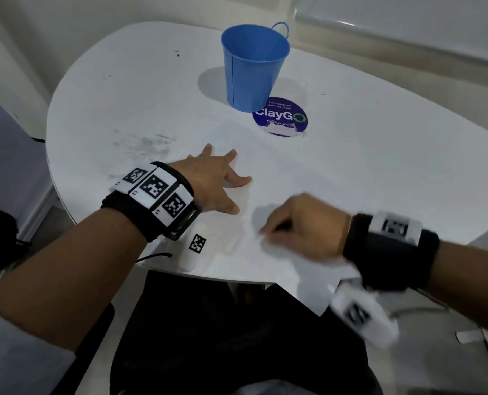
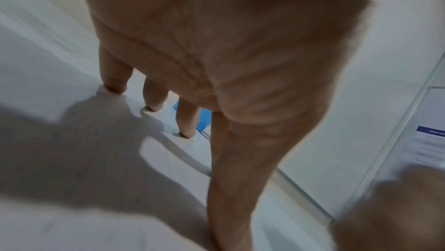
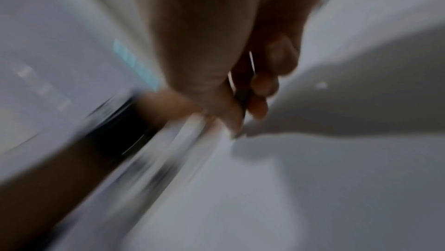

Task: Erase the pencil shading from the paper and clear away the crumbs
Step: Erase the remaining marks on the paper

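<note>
A white sheet of paper (image 1: pixel 279 172) lies on the white table (image 1: pixel 379 166), and its near corner overhangs the front edge. My left hand (image 1: pixel 222 178) presses flat on the sheet's left part with fingers spread (image 2: pixel 187 125). My right hand (image 1: pixel 268 229) is blurred and sits low on the paper near the front edge. Its fingers are curled and pinch a small dark thing (image 3: pixel 242 100), seemingly the eraser, with its tip on the sheet. I can make out neither shading nor crumbs on the paper.
A blue bucket (image 1: pixel 254 67) stands upright at the back, beside a round dark-blue ClayGo sticker (image 1: pixel 279 116). Grey smudges (image 1: pixel 145 143) mark the table left of the paper. The table's front edge runs just below both wrists.
</note>
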Demonstrator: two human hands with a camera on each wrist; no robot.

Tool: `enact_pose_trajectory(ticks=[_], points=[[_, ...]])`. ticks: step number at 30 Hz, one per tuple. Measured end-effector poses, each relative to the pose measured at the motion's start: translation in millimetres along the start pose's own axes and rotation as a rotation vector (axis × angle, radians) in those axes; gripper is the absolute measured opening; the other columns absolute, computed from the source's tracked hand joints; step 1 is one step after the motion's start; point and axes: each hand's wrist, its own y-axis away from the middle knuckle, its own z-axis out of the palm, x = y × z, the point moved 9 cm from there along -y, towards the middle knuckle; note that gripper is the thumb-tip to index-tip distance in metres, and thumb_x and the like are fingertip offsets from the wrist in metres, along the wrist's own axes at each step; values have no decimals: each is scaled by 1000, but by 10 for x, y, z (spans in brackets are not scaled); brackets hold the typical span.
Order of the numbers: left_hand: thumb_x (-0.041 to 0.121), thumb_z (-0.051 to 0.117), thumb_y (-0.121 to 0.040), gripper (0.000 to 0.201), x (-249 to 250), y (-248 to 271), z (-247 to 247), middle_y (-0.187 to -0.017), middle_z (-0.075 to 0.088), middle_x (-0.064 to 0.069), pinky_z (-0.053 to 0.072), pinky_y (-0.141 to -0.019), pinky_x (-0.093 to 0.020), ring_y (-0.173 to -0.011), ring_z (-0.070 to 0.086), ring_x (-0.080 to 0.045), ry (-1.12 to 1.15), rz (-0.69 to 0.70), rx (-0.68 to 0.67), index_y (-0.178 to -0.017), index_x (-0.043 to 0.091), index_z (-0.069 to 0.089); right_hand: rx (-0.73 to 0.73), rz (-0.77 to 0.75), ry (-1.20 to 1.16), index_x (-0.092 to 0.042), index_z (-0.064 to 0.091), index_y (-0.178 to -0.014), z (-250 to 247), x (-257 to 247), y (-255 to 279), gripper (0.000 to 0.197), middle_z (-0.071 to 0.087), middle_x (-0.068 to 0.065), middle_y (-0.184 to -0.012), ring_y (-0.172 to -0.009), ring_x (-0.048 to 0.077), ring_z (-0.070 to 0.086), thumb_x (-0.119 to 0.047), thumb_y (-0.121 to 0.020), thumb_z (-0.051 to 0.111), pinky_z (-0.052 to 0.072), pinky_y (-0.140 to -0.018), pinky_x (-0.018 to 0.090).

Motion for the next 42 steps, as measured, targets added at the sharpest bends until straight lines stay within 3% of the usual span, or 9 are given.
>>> enact_pose_trajectory(ticks=[4, 8, 13, 17, 22, 28, 32, 35, 42], points=[[50, 69, -90, 68, 4, 6, 16, -168, -9, 16, 3, -125, -48, -155, -15, -22, -10, -3, -10, -149, 54, 34, 379, 299, 57, -19, 77, -85, -656, 663, -85, 13, 70, -5, -80, -86, 21, 67, -17, -85, 64, 51, -80, 28], [51, 68, -91, 71, -8, 29, -16, -167, -11, 17, 0, -124, -43, -154, -17, -20, 11, -12, -23, -151, 54, 31, 9, 7, 9, -22, 78, -93, 11, -6, 8, 13, 74, -11, -87, -78, 8, 65, -18, -87, 66, 50, -78, 22], [70, 66, -82, 89, -25, -8, 17, -168, -16, 11, -6, -123, -45, -153, -22, -18, -87, 18, 25, -155, 54, 17, 384, 306, -36, -18, 76, -82, -568, 664, -149, 14, 63, -12, -70, -73, 16, 62, -19, -88, 63, 49, -69, 25], [77, 63, -78, 84, 70, 33, -25, -168, 7, 10, 10, -123, -39, -154, -2, -11, -79, 51, 137, -152, 52, 32, 364, 312, -61, -18, 72, -77, -395, 578, -128, 16, 60, -10, -66, -67, 14, 60, -19, -88, 61, 46, -61, 24], [63, 64, -87, 68, 159, 31, -7, -164, 19, 10, 27, -117, -41, -148, 19, -14, -118, 59, 120, -149, 52, 37, 261, 232, -32, -25, 70, -76, -373, 437, -74, 14, 58, -15, -63, -64, 5, 55, -23, -88, 63, 46, -67, 26], [39, 71, -92, 62, 113, 22, -58, -163, 19, 14, 22, -117, -35, -150, 15, -10, -62, 61, 120, -144, 55, 41, 404, 321, 204, -29, 75, -95, -663, 750, 112, 16, 74, -8, -92, -89, 25, 65, -33, -91, 60, 50, -79, 33], [52, 81, -78, 55, 9, 44, -235, -117, 51, 8, 44, -95, -35, -114, 52, -18, -41, -57, 280, -127, 40, 60, 323, 260, 308, -28, 73, -94, -391, 534, 286, 19, 73, -7, -88, -84, 27, 62, -37, -93, 56, 47, -74, 32], [49, 82, -78, 39, -10, 43, -269, -84, 47, 17, 44, -78, -31, -92, 53, -14, 5, -87, 332, -105, 27, 65, 297, 211, 321, -30, 72, -99, -309, 426, 359, 20, 73, -9, -88, -84, 24, 62, -38, -95, 54, 45, -73, 30], [47, 70, -91, 27, 63, 61, -262, -111, 67, 9, 46, -85, -31, -103, 60, -15, 4, -39, 337, -111, 29, 72, 388, 214, 41, -32, 76, -103, -357, 541, 328, 15, 75, -13, -102, -88, 18, 67, -31, -92, 65, 50, -83, 31]])
